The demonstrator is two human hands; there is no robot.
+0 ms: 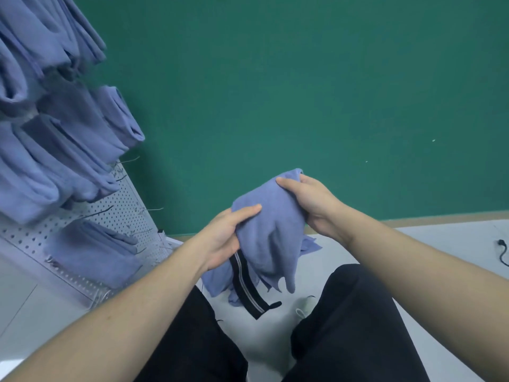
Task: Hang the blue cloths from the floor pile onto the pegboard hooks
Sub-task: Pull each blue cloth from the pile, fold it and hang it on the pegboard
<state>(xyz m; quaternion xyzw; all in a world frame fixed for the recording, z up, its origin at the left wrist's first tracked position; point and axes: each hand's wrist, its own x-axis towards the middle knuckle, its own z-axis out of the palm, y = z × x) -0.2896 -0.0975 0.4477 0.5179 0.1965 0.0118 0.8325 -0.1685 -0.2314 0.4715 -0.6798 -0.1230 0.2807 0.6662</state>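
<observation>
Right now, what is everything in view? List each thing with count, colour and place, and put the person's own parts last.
held cloth: one, blue, centre, gripped by both hands
floor cloths: count unclear, blue, on the floor under the held cloth
strap: one, black with pale stripes, over the floor cloths
hung cloths: many, blue, on the pegboard, left
pegboard: one, white, left
bare hooks: several, metal, along the pegboard's right edge
wall: green, behind
cable: one, black, floor at far right
trousers: black, bottom
left hand: grips the held cloth's left side
right hand: grips its upper right
</observation>
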